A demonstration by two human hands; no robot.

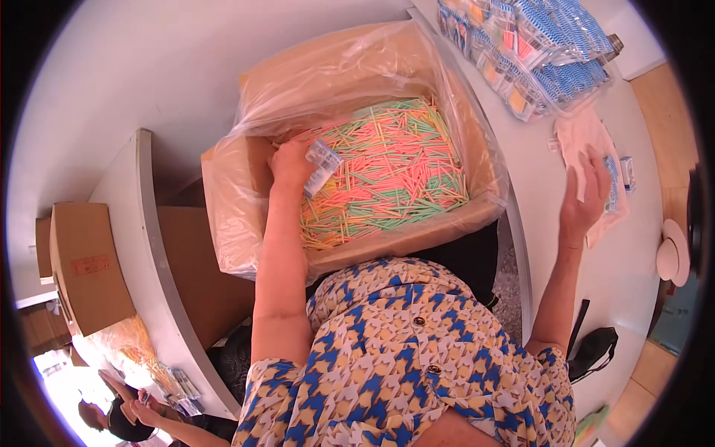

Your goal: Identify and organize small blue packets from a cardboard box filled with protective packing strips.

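Observation:
A large carton (337,262) lined with clear plastic stands in front of me, filled with thin pink, green and yellow sticks (395,164). My left hand (292,164) is inside it at the left, its fingers closed at a small clear packet (322,167) with a blue patterned end. The packet is tilted above the sticks, and part of the fingers is hidden. On the white table at the right, my right hand (588,186) rests with fingers stretched out over a pale pink cloth (577,138). Beside its fingers lies a blue-patterned packet (612,185).
Clear trays of blue-patterned packets (547,56) are stacked at the far right. Another small packet (628,173) lies beside the cloth. A black strapped item (593,352) lies on the near right of the table. Brown cartons (89,264) and another person (134,410) are at the left.

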